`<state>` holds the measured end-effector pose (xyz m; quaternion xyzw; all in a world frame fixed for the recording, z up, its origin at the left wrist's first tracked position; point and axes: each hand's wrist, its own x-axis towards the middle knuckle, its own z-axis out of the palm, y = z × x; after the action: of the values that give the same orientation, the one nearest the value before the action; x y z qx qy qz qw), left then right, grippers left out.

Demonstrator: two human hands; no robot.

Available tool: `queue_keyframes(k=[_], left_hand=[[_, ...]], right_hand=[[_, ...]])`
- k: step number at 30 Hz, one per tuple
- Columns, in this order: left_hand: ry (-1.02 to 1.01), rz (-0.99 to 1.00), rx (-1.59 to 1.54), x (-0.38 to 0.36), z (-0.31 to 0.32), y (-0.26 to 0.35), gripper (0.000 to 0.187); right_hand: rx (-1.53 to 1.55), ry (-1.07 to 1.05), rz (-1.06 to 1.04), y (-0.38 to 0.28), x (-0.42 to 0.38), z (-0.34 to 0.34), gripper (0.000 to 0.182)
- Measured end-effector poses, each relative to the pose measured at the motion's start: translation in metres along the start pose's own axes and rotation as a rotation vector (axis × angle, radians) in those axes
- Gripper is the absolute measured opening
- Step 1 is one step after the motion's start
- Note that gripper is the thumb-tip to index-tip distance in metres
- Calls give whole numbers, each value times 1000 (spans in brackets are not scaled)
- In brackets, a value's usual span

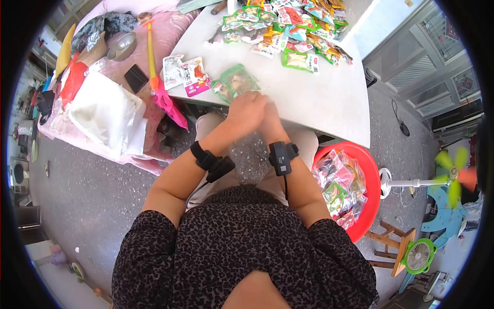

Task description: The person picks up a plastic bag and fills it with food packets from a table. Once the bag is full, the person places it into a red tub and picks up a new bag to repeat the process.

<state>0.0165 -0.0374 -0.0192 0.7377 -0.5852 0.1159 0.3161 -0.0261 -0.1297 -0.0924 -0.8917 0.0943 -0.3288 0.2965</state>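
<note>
At the near edge of a white table, a green-edged snack pouch lies by my left hand and right hand, which are close together; with the fingertips blurred, I cannot tell whether they pinch it. Two pouches, silver and pink-and-white, lie to its left. Many more form a heap beyond; others fill a red tub on my right. Pink cloth spreads at left; a green fan stands at right.

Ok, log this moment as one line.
left hand: at clear green-edged plastic packet | right hand: beside left, blurred | round red plastic tub: holds packets
</note>
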Motion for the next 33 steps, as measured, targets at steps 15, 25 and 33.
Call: queue_keyframes(k=[15, 25, 33], left_hand=[[-5, 43, -115, 6, 4, -14, 9], [44, 18, -216, 1, 12, -13, 13], [-74, 71, -305, -7, 12, 6, 23]], right_hand=[[1389, 141, 771, -21, 19, -11, 26], [1793, 210, 1063, -26, 17, -19, 20], [1816, 513, 1025, -49, 19, -29, 19]])
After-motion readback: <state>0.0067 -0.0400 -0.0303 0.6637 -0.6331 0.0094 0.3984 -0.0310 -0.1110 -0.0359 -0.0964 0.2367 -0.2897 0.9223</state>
